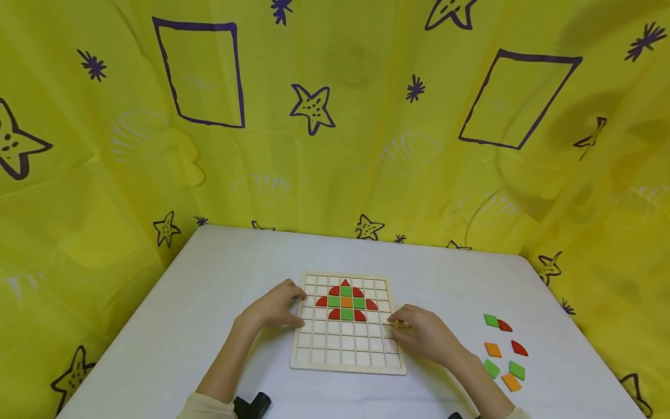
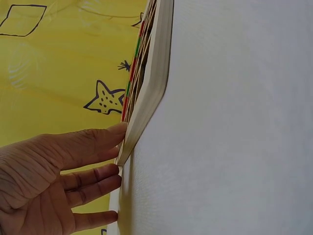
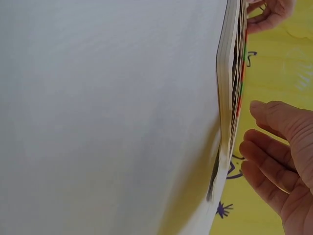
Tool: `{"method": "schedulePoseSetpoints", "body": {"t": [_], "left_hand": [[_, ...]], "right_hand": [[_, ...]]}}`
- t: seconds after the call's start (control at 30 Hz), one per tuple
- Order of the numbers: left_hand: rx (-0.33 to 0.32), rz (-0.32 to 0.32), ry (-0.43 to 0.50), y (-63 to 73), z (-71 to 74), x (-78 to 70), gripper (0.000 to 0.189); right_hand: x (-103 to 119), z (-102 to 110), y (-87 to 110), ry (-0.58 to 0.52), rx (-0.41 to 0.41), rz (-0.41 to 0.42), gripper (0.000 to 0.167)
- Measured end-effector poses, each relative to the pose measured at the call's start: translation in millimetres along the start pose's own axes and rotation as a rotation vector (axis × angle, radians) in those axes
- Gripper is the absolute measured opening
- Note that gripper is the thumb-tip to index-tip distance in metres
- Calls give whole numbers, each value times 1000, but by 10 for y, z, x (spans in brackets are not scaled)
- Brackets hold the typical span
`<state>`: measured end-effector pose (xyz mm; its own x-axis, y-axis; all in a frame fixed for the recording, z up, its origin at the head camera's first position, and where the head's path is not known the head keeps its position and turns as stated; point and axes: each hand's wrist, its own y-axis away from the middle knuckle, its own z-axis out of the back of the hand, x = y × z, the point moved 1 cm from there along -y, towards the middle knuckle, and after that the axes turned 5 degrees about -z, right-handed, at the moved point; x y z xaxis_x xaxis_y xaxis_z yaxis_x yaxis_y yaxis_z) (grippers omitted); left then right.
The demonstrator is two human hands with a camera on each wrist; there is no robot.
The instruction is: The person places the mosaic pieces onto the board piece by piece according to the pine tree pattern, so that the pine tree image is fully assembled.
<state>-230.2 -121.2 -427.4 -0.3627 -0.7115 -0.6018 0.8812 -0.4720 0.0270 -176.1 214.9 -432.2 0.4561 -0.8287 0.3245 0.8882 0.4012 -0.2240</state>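
A pale wooden grid board [image 1: 348,358] lies on the white table. Coloured tiles form a pattern in its upper middle: a red triangle [image 1: 345,283] on top, green squares [image 1: 346,314] and red quarter-circles [image 1: 371,305] around an orange square [image 1: 346,302]. My left hand [image 1: 274,304] is at the board's left edge. In the left wrist view its thumb touches the rim and its other fingers are fairly straight. My right hand [image 1: 421,331] is beside the right edge, holding nothing; the right wrist view shows its fingers [image 3: 266,152] loosely bent and apart from the rim.
Right of my right arm lie loose tiles: green squares [image 1: 517,370], orange squares [image 1: 493,350] and red quarter-circles [image 1: 519,348]. A small tab [image 1: 402,324] juts from the board's right side. A yellow patterned curtain [image 1: 345,174] hangs behind the white table [image 1: 251,256].
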Motion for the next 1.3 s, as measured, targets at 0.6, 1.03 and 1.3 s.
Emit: {"method": "schedulePoseSetpoints", "body": {"t": [0.6, 1.03, 1.3], "left_hand": [[6, -3, 0, -22, -5, 6, 49], [0, -1, 0, -12, -8, 4, 49], [-10, -2, -6, -24, -28, 25, 49]], "right_hand": [[-415, 290, 436, 0, -79, -115, 20], [-660, 447, 721, -2, -112, -227, 21], [-769, 529, 859, -7, -139, -258, 23]]}}
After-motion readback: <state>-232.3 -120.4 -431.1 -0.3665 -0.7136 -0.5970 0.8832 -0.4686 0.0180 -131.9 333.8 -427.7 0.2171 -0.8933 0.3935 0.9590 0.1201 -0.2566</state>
